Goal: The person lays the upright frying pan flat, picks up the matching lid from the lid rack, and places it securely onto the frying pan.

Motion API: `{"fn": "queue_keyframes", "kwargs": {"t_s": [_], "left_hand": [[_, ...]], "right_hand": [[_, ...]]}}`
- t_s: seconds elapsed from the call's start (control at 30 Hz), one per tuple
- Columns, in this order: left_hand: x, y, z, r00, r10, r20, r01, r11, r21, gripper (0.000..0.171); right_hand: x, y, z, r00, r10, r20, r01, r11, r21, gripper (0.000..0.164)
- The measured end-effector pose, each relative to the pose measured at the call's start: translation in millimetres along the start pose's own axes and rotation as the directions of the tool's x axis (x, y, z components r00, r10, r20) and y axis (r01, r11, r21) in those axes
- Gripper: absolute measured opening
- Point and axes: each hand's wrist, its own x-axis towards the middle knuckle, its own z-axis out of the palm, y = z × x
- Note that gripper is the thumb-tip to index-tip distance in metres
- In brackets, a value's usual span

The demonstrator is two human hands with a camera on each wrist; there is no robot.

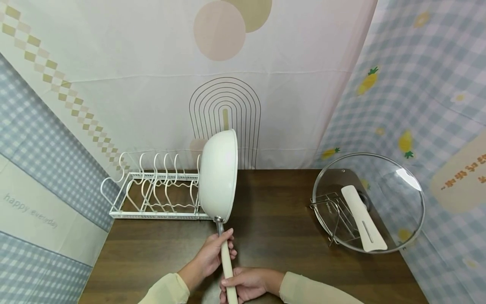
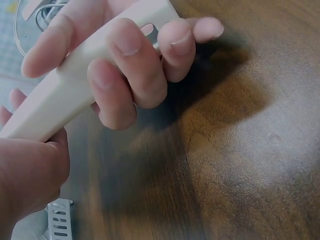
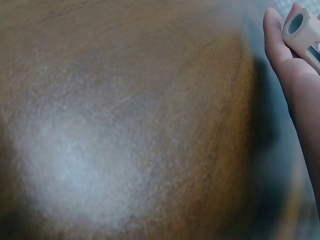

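A white wok [image 1: 218, 175] is held on its side, the rounded outside of its bowl facing left and its rim facing right. Its bowl covers part of the right end of a white wire rack [image 1: 159, 215]; whether they touch, I cannot tell. My left hand [image 1: 212, 253] grips the cream handle [image 1: 226, 264] close to the bowl. Nearer to me, my right hand [image 1: 250, 283] holds the same handle, thumb on top. In the left wrist view, the right fingers [image 2: 145, 65] curl beside the handle's slotted end. The right wrist view shows the handle's hollow tip [image 3: 296, 24].
A large glass lid [image 1: 395, 169] leans in a wire stand [image 1: 334, 215] at the right. A long white piece [image 1: 364, 219] with a narrow slot lies across the lid. Brown wooden table [image 1: 273, 228] lies below, with printed cloths [image 1: 296, 105] behind and at both sides.
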Motion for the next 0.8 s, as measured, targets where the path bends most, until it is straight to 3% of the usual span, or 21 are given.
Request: {"fn": "queue_keyframes", "kwargs": {"t_s": [0.27,0.8], "left_hand": [[0.3,-1.5,2.6,0.999,0.005,-0.051,-0.004,1.0,0.018,0.026],[-1.1,-1.3,4.6,0.997,0.005,-0.073,-0.003,0.999,0.038,0.027]], "right_hand": [[1.1,0.8,-0.3,1.0,-0.018,0.013,0.018,1.0,0.008,0.025],[4.3,3.6,-3.4,0.999,-0.017,0.046,0.015,0.999,0.039,0.025]]}}
